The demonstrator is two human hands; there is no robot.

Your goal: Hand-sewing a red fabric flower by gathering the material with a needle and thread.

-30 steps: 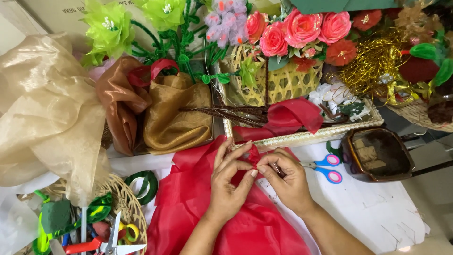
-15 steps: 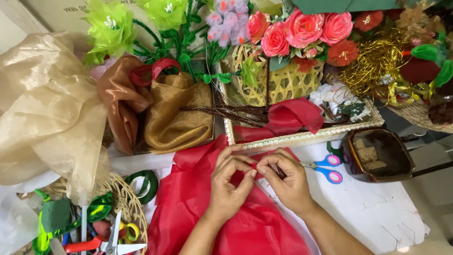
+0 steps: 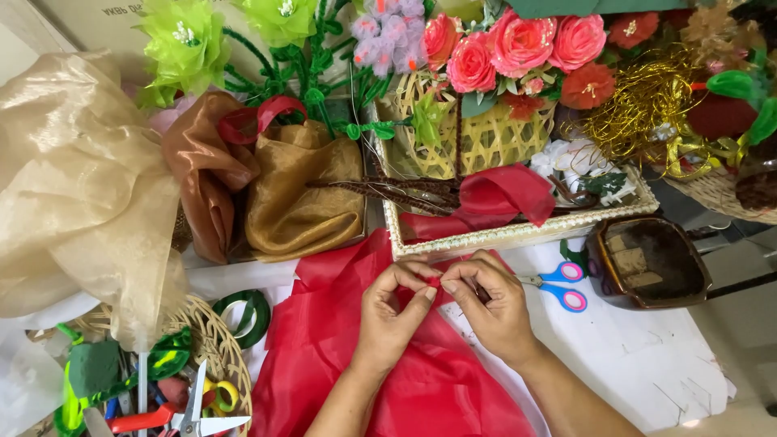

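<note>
Pinching red sheer fabric between fingertips of left hand and right hand, both clamped on small gathered fold. Since second ago I see hands barely shifted, fold tighter. Fabric spread on desk, blue-pink scissors beside right hand.

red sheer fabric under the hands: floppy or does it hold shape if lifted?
Probably floppy: the red fabric lies in soft folds and bunches where the left hand and right hand pinch it. Likely very light, since it looks thin and sheer. It may slide easily on the white tabletop.
</note>
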